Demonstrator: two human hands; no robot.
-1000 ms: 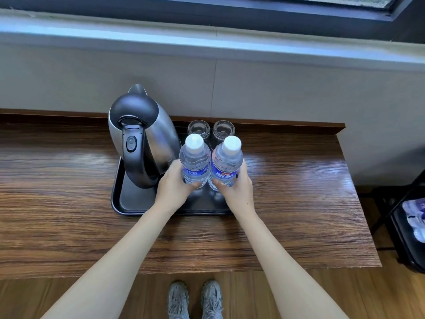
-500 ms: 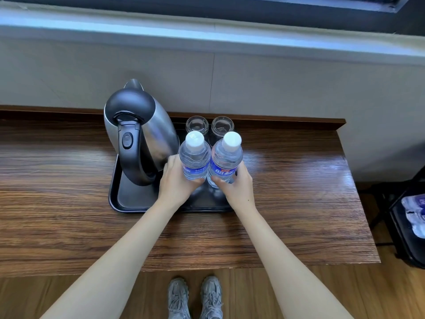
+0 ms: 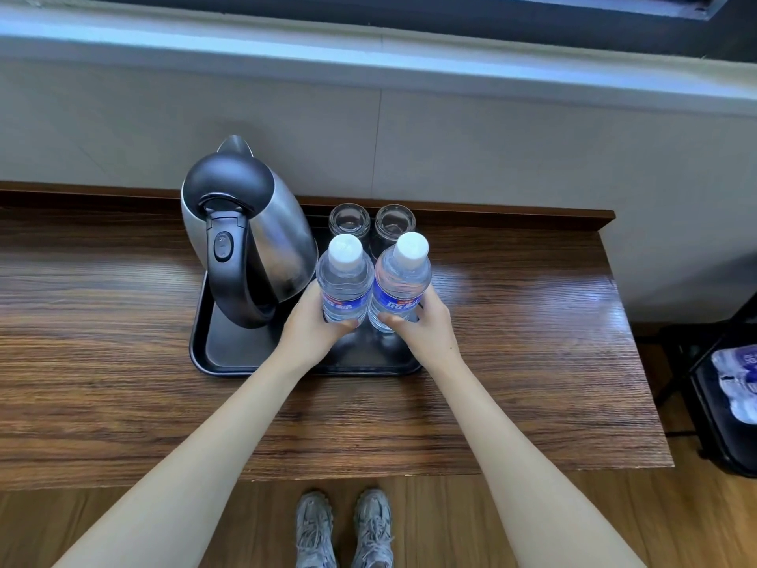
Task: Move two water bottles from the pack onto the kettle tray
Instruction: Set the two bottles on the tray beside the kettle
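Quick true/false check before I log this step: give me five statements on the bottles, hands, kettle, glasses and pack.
1. Each hand holds one bottle. True: left hand grips the left bottle, right hand grips the right bottle.
2. The bottles have blue caps. False: both caps are white.
3. The kettle stands on the tray, left of the bottles. True.
4. The two glasses stand in front of the bottles. False: they stand behind them, toward the wall.
5. The pack lies on the table. False: it sits off to the right, below table level.
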